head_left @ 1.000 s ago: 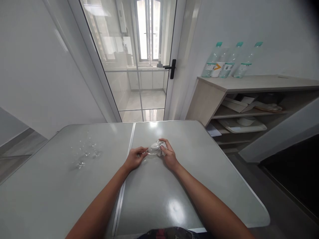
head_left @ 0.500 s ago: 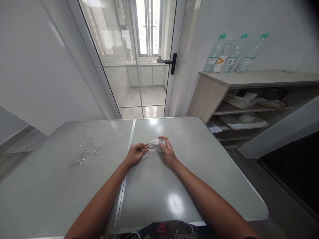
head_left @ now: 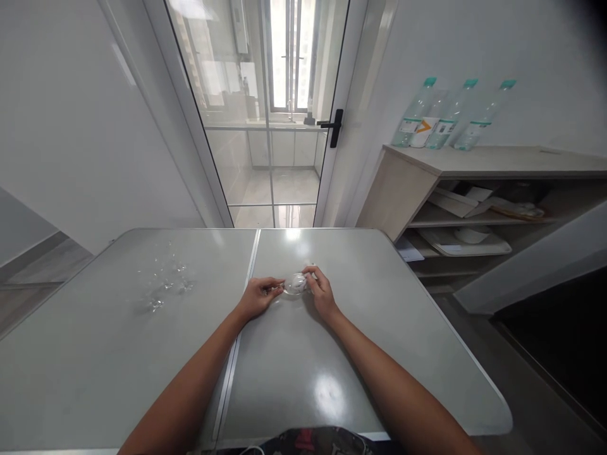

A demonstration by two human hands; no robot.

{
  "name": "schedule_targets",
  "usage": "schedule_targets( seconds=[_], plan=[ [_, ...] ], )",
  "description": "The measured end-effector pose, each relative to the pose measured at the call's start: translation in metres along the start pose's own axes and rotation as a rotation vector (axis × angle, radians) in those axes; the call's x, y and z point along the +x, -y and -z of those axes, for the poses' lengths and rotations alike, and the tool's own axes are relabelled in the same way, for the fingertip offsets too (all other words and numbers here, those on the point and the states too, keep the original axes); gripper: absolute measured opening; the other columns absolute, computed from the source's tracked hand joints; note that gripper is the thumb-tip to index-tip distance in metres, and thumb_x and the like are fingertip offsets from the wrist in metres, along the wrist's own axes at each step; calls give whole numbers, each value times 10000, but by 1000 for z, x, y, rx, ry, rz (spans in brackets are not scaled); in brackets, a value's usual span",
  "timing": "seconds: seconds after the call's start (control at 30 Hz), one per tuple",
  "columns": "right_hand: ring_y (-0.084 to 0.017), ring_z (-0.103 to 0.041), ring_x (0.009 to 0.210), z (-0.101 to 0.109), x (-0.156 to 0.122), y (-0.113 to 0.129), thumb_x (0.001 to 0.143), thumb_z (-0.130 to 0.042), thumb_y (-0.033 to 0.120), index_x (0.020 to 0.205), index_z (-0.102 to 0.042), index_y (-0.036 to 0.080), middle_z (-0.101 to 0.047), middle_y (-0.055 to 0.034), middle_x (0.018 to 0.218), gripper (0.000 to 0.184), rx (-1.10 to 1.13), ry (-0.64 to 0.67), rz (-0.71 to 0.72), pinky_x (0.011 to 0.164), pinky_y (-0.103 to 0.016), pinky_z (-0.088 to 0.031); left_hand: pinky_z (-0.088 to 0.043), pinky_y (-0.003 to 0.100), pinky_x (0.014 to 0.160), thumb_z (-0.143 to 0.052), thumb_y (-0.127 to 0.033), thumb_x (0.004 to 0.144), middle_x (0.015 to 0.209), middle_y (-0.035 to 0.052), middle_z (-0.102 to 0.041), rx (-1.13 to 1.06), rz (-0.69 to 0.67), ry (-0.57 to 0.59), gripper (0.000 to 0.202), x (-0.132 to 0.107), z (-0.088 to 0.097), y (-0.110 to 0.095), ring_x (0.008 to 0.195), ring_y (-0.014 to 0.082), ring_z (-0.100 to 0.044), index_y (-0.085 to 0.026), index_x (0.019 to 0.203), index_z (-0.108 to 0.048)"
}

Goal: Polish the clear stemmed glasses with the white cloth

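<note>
Between my hands, a little above or on the table, is a clear rounded glass [head_left: 293, 286] lying sideways. My left hand [head_left: 258, 296] pinches its left end; the fingers hide that part. Bunched in the fingers of my right hand [head_left: 322, 292] is a white cloth [head_left: 308, 278], partly covered by them. It shows at the right end of the glass, seemingly pushed into its mouth, though the clear wall makes this hard to tell. Farther left on the table lie several small clear, shiny pieces [head_left: 168, 284], too faint to name.
The grey table [head_left: 156, 373] has a metal seam strip [head_left: 239, 341] down its middle. Beyond its far edge stands a glass door with a black handle [head_left: 336, 128]. To the right, a wooden shelf unit [head_left: 408, 183] bears several plastic bottles [head_left: 448, 123] and holds trays [head_left: 467, 243].
The view has tilted slightly. My right fingers and the white cloth have shifted against the glass, and less cloth shows around its upper side. My left hand keeps its pinch.
</note>
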State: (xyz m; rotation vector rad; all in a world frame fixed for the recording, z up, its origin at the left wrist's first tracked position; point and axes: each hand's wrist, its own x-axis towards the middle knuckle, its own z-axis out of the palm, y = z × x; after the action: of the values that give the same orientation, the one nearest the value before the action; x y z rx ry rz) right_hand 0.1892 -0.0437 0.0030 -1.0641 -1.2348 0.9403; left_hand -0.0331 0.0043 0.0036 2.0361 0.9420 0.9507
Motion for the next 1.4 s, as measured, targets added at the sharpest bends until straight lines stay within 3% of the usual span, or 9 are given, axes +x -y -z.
schedule_targets(
  seconds=[0.13, 0.23, 0.33, 0.43, 0.67, 0.83, 1.03, 1.2, 1.4],
  plan=[
    [-185, -521, 812, 0, -1, 1, 970, -525, 466, 1105, -585, 250, -572, -10, 921, 262, -33, -71, 6, 792, -304, -420, -511, 282, 626, -692, -387, 898, 879, 74, -807, 26, -14, -34, 306, 0, -1, 1, 645, 167, -648, -186, 1103, -796],
    [-200, -530, 906, 3, -1, 3, 977, -517, 499, 1214, -586, 270, -585, -26, 1008, 336, 10, -16, -38, 860, -310, -417, -507, 281, 632, -672, -374, 915, 904, 77, -811, 45, -59, -13, 317, -1, -2, 2, 623, 153, -631, -183, 1142, -784],
    [-204, -521, 881, 6, -1, 4, 962, -544, 525, 1269, -603, 274, -586, -35, 995, 401, 106, 93, -97, 804, -295, -420, -498, 276, 621, -674, -354, 915, 935, 85, -815, 29, -78, 24, 307, 0, -2, 1, 607, 145, -624, -183, 1145, -787],
    [-196, -512, 846, 8, -2, 3, 935, -598, 498, 1201, -647, 262, -587, -25, 957, 359, 153, 145, -85, 765, -281, -407, -496, 274, 610, -706, -355, 892, 937, 94, -815, -28, -45, 28, 302, 1, 0, 1, 634, 160, -649, -177, 1117, -799],
    [-158, -446, 691, 0, 0, -2, 968, -568, 428, 1017, -638, 260, -507, 31, 747, 188, 100, -16, -4, 676, -256, -362, -536, 297, 649, -720, -357, 882, 939, 93, -815, -13, -12, -15, 305, 0, 0, 4, 681, 187, -690, -194, 1127, -796],
    [-144, -477, 672, -1, 2, -4, 937, -617, 425, 1109, -622, 270, -557, 39, 768, 232, 232, -110, -95, 665, -241, -382, -550, 303, 639, -733, -342, 868, 960, 99, -814, 16, -7, -48, 308, 0, 0, 10, 658, 192, -695, -187, 1128, -795],
    [-150, -558, 772, 3, -1, 6, 908, -669, 422, 1279, -591, 299, -624, 11, 944, 399, 440, 40, -166, 732, -240, -434, -606, 369, 742, -745, -355, 858, 1078, 129, -774, -99, 1, -1, 354, 2, 2, 9, 777, 257, -751, -168, 1157, -778],
    [-166, -536, 782, 3, -3, 8, 941, -624, 426, 1196, -590, 296, -595, 12, 892, 288, 299, 88, -102, 750, -260, -430, -608, 368, 761, -786, -378, 821, 1017, 133, -797, -189, 94, -16, 366, 3, 2, 6, 838, 281, -763, -150, 1107, -798],
    [-175, -490, 759, -1, -5, -4, 988, -544, 442, 1122, -563, 278, -558, 17, 842, 212, 0, -76, 82, 777, -290, -400, -584, 318, 682, -782, -393, 824, 915, 105, -814, -149, 95, -24, 369, 3, 0, 7, 756, 232, -741, -156, 1106, -799]
  ],
)
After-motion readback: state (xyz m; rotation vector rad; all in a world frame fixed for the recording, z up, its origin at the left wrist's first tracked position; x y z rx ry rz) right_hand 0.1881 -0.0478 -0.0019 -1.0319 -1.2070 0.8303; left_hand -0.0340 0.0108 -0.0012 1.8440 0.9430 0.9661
